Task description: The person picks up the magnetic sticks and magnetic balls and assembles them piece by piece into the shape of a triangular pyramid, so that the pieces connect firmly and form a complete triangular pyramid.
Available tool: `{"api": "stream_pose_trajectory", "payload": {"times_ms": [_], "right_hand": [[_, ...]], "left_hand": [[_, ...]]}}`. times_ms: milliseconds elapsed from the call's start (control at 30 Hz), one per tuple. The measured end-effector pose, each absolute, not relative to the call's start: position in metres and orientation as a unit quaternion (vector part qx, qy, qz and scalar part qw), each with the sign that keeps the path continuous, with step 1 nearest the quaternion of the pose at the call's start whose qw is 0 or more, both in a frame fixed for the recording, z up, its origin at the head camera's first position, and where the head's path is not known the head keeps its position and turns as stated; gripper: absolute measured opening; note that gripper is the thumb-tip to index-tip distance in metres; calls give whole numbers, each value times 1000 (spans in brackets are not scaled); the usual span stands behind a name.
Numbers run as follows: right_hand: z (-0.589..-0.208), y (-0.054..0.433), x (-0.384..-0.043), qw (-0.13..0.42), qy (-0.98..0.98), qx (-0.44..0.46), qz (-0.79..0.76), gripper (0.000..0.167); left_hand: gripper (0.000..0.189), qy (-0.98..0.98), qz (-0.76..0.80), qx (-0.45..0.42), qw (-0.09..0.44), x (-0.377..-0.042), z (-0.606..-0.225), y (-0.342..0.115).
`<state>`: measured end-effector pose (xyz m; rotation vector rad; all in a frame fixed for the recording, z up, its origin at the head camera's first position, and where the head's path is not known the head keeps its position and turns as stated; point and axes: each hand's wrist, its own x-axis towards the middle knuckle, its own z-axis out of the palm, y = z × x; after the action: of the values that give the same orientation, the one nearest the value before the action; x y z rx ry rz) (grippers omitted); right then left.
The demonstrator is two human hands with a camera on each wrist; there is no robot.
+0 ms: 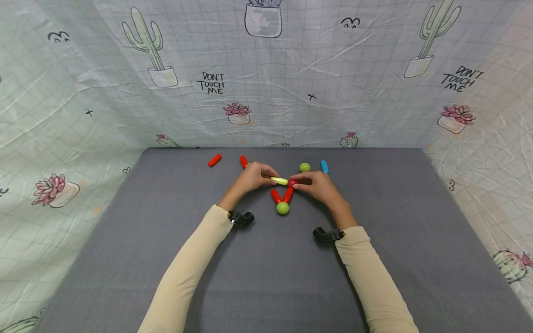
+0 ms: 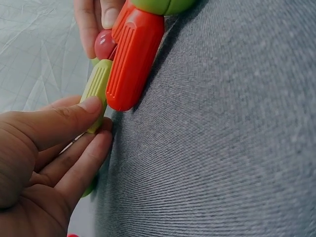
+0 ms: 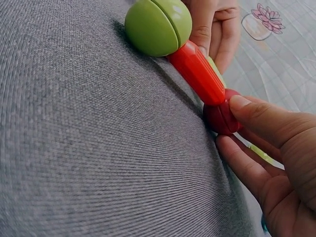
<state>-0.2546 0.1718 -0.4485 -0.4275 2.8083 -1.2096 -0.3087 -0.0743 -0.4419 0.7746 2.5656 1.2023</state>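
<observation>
My left hand [image 1: 253, 177] pinches a ribbed yellow-green stick [image 1: 279, 181] between thumb and fingers. The stick's far end meets a dark red ball [image 3: 221, 118], which my right hand [image 1: 319, 186] grips by thumb and fingertips. From that ball a red stick [image 3: 197, 73] runs down to a green ball [image 1: 282, 208] lying nearer me. A second red stick [image 2: 134, 64] spreads from the same green ball in a V, its other end free. In the left wrist view the yellow-green stick lies beside this free end; whether they touch I cannot tell.
Behind the hands, a loose red stick [image 1: 214, 160] lies at the back left and another red stick [image 1: 243, 161] is partly hidden by the left hand. A green ball [image 1: 305, 167] and a blue stick [image 1: 325, 166] sit behind the right hand. A printed cloth [image 1: 291, 120] hangs behind the grey table [image 1: 266, 277].
</observation>
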Motion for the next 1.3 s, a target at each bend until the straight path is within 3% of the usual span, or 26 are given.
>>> {"api": "stream_pose_trajectory", "payload": {"times_ms": [433, 633, 767, 967, 1067, 1300], "right_hand": [[-434, 171, -255, 64, 910, -162, -375, 31], [-436, 166, -251, 45, 910, -143, -386, 31], [-438, 159, -247, 15, 914, -116, -388, 31], [-438, 150, -243, -26, 922, -82, -377, 28], [-438, 148, -242, -31, 925, -76, -372, 27], [-434, 148, -239, -18, 931, -91, -353, 27]], "left_hand": [[23, 886, 330, 317, 71, -300, -436, -71], [25, 890, 338, 304, 29, -286, -423, -72], [23, 897, 345, 276, 20, -274, -416, -75], [34, 923, 315, 212, 62, -256, -411, -78], [34, 931, 306, 183, 76, -251, -413, -79], [23, 929, 334, 151, 44, -248, -421, -82]]}}
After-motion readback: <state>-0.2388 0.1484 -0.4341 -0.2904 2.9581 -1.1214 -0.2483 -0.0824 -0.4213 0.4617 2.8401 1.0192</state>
